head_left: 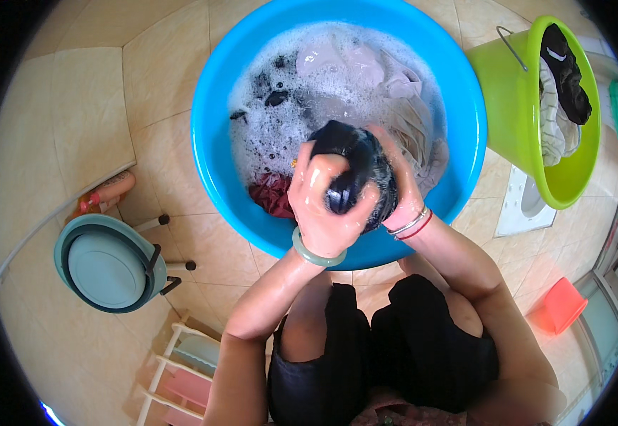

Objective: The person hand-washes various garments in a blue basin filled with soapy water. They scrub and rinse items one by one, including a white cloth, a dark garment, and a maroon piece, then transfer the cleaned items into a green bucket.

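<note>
Over the near part of a big blue basin [209, 153], both my hands squeeze a bunched, wet, dark navy cloth garment [344, 142]. My left hand [323, 202] wraps its near left side, with a pale green bangle at the wrist. Around the right side curls my right hand [401, 177], and a silver bangle and red string circle that wrist. Suds cover the water below. Soaking in it are a pale lilac garment [355, 62], a beige-grey cloth [405, 128], a dark red cloth [272, 195] beside my left hand, and some black fabric [275, 98].
A lime green bucket [497, 92] with black and white clothes leans in from the right, near a white floor fixture [518, 213]. To the left are a grey-green folding basin [106, 266] and a hose [35, 224]. A shelf rack [174, 369] and a coral container [565, 305] stand lower down.
</note>
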The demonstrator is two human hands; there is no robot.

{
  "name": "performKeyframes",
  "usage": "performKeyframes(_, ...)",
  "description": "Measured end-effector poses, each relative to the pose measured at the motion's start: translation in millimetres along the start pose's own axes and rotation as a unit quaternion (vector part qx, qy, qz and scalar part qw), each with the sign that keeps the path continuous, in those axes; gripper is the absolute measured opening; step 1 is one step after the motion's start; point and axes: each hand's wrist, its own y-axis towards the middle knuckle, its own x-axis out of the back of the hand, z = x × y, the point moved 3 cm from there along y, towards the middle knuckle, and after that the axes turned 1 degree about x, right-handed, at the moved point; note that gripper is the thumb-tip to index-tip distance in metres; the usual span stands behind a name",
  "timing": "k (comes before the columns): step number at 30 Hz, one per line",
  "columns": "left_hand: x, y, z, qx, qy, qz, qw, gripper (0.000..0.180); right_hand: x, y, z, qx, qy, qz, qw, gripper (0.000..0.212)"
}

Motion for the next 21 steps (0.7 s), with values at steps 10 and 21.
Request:
performKeyframes(10,-1.3,3.0,-52.7,-0.273,0.102,0.124,0.949,0.029,-3.3,-12.0,-0.1,-0.031,-0.112,0.122,0.986,0.036)
performKeyframes(21,-4.6,-14.5,-76.3,-0.418,0.117,0.176,0.884,0.013,-30.3,-0.7,13.1,-0.264,-0.143,0.055,0.952,0.022)
